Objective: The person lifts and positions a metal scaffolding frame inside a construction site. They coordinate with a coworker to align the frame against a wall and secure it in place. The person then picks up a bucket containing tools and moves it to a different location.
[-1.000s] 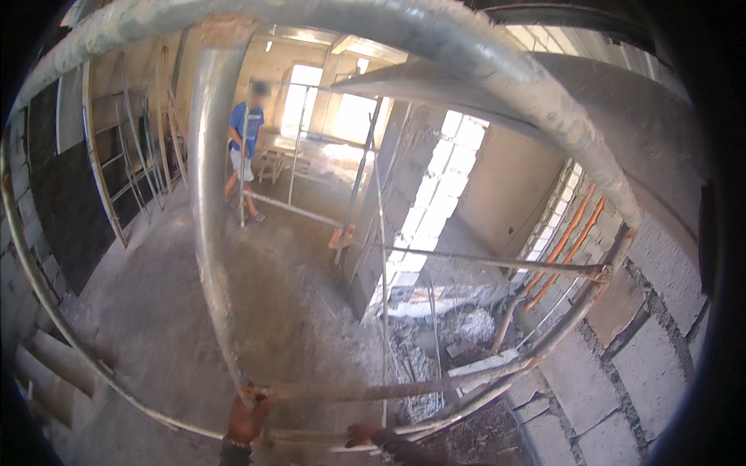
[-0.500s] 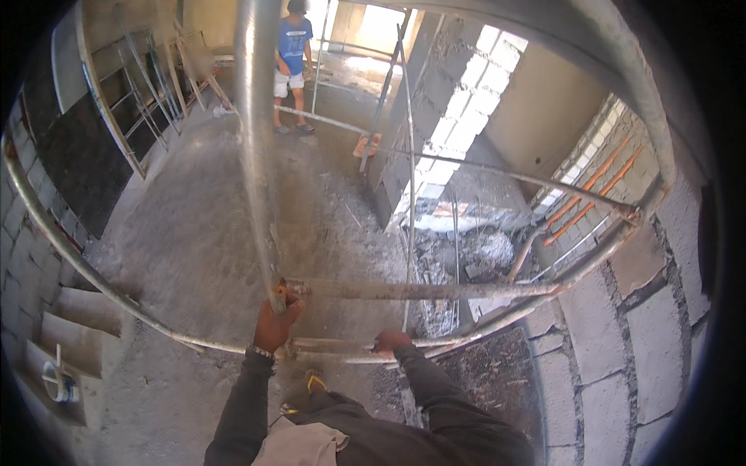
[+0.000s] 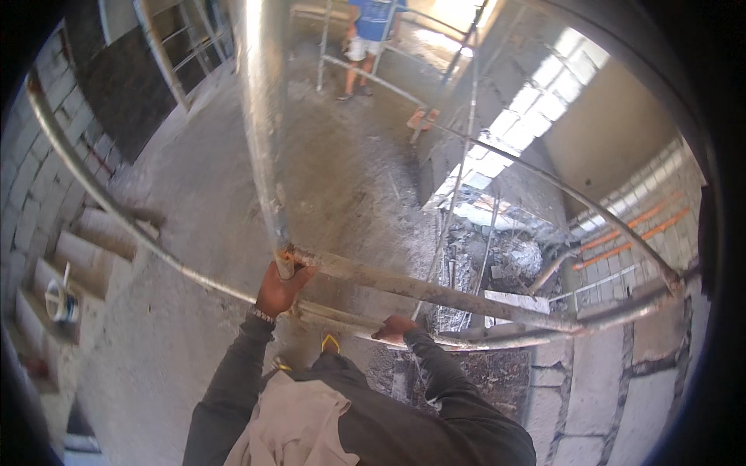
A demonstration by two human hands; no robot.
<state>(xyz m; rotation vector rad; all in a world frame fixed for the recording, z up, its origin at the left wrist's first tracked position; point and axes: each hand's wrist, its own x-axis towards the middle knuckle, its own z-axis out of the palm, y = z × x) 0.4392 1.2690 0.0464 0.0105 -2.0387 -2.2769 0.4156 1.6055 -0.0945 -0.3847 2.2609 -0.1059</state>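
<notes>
I look down from a metal scaffold. My left hand grips the upright scaffold pole right where it meets a horizontal crossbar. My right hand rests closed on the lower horizontal rail in front of me. Both my forearms wear dark sleeves, and a beige cloth hangs at my chest. Far below lies a dusty concrete floor.
A person in a blue shirt stands on the floor below beside another scaffold frame. Rubble is piled below right. Grey block walls rise on the right and left. Concrete steps and a white bucket sit at lower left.
My view has tilted further down, bringing my arms and torso into sight. Both hands stay on the same scaffold bars. The person in blue has shifted toward the top edge.
</notes>
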